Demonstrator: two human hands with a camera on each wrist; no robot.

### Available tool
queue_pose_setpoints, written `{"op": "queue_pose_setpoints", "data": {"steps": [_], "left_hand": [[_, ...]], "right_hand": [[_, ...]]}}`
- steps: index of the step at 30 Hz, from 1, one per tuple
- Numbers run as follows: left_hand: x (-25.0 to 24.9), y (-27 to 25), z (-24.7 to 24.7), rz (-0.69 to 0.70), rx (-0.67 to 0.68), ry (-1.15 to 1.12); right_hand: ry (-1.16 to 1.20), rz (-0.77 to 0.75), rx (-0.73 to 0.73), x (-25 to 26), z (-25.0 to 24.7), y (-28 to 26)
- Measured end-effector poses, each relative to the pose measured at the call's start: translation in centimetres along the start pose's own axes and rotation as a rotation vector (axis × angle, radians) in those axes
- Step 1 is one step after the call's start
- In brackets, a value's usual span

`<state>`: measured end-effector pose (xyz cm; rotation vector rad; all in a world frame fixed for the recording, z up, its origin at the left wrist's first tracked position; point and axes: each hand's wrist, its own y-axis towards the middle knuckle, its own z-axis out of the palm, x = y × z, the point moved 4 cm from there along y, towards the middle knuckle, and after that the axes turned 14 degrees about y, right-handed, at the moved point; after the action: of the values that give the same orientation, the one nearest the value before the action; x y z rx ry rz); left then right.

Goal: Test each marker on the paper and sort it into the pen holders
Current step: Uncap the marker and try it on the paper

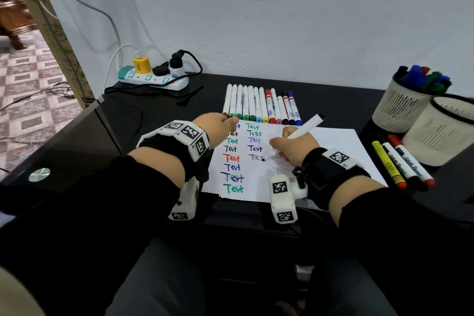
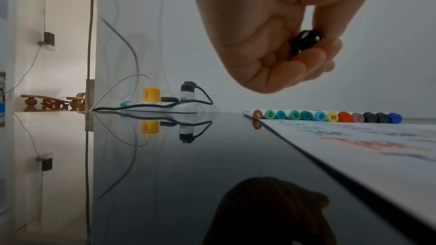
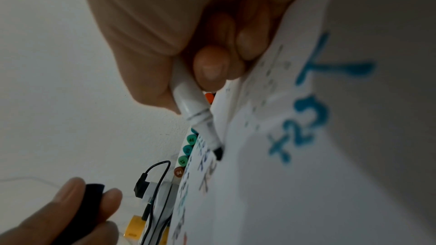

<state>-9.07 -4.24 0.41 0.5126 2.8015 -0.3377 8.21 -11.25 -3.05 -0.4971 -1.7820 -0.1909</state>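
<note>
My right hand (image 1: 289, 147) grips an uncapped white marker (image 1: 297, 133) with a black tip (image 3: 218, 153). The tip touches the white paper (image 1: 333, 143) at the end of a faint grey "Test". My left hand (image 1: 220, 127) hovers over the paper's upper left corner and pinches the marker's black cap (image 2: 304, 41) between thumb and fingers. The sheet carries two columns of "Test" in several colours. A row of capped markers (image 1: 259, 105) lies beyond the paper. Two pale mesh pen holders stand at the right: the far one (image 1: 402, 108) holds several markers, the near one (image 1: 441, 136) looks empty.
Three whiteboard markers (image 1: 400, 164) lie on the black table between the paper and the holders. A white power strip (image 1: 154, 79) with plugs and cables sits at the table's back left by the wall. The table's left edge drops to a tiled floor.
</note>
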Motion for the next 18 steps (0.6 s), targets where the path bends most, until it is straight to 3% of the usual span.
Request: {"op": "queue_pose_setpoints", "data": {"steps": [18], "left_hand": [[0.14, 0.05, 0.06, 0.002, 0.02, -0.014]], "right_hand": [[0.015, -0.017, -0.065, 0.01, -0.24, 0.35]]}}
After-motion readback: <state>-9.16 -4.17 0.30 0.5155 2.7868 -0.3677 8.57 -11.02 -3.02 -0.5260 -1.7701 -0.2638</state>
